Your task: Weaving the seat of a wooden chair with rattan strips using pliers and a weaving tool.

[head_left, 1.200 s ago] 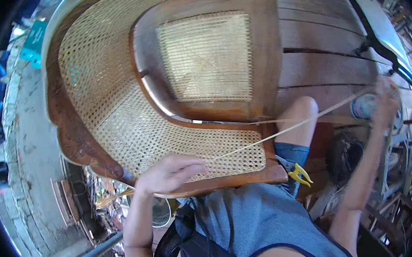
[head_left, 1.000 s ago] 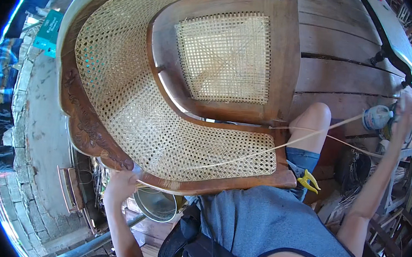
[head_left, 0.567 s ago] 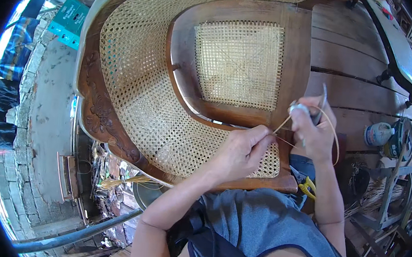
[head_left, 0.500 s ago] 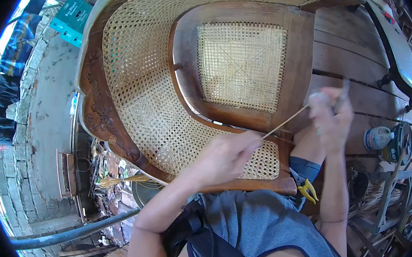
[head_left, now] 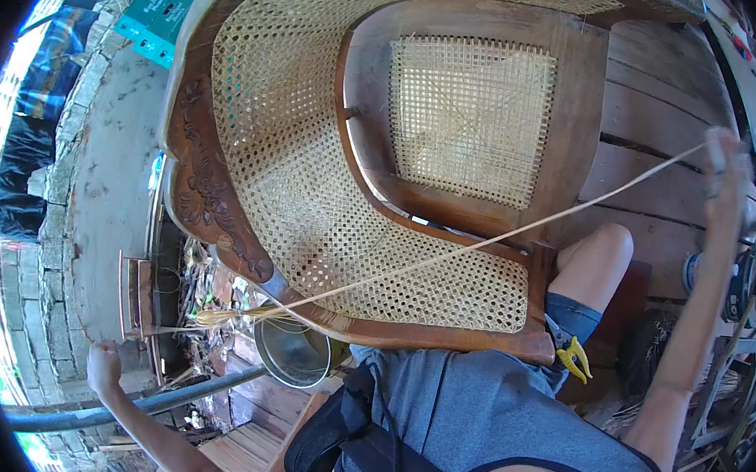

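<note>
A long pale cane strand (head_left: 448, 256) stretches slantwise in front of a wooden chair (head_left: 191, 188) with woven cane panels. My right hand (head_left: 724, 167), raised at the far right and blurred, is closed on the strand's upper end. At the lower left the strand passes a bundle of loose cane (head_left: 229, 317), where its line is hard to follow. A thin blurred length continues toward my left hand (head_left: 104, 367), which is held out in a fist and seems to grip it. The woven seat square (head_left: 469, 118) lies beyond the strand.
Yellow-handled pliers (head_left: 575, 361) hang by my right thigh. A metal basin (head_left: 294, 352) stands below the bundle, near a grey pipe (head_left: 161, 401). A green box (head_left: 156, 19) is at the upper left. Plank flooring (head_left: 651, 98) and a round dark container (head_left: 749, 285) are at right.
My hands have moved far apart, the left down and left, the right up and right. The short length of strand between them has become a long line across the chair.
</note>
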{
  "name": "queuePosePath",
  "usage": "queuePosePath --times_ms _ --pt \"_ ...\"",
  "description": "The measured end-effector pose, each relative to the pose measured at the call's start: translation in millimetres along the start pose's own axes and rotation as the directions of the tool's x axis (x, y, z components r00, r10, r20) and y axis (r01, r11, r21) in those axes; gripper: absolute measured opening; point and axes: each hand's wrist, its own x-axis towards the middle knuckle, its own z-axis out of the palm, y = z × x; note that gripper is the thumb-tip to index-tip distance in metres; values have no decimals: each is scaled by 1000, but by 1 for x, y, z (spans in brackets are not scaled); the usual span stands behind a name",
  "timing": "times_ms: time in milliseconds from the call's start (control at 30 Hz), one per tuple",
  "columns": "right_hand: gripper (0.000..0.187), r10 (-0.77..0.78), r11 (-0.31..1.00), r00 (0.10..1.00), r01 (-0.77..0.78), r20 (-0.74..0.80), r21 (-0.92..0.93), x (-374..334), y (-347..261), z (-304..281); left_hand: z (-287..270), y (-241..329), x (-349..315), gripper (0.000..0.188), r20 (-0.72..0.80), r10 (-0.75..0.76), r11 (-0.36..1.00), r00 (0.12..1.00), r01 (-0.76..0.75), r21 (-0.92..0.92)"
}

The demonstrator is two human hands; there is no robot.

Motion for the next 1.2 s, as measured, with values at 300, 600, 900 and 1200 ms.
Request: queuePosePath --times_ms 300,600,900,1200 --pt "24 339 834 707 -532 621 150 -237 -72 163 11 442 -276 27 -288 943 -218 165 -344 -913" --pt "20 108 973 980 -69 169 -222 -143 17 80 73 448 -255 18 -285 954 -201 91 -512 -835" --pt "36 370 674 777 154 510 -722 -127 83 49 87 414 -193 21 -73 899 74 431 -316 -946" --pt "27 566 508 332 580 754 -637 -201 184 114 106 451 -214 19 147 958 64 244 319 -946"
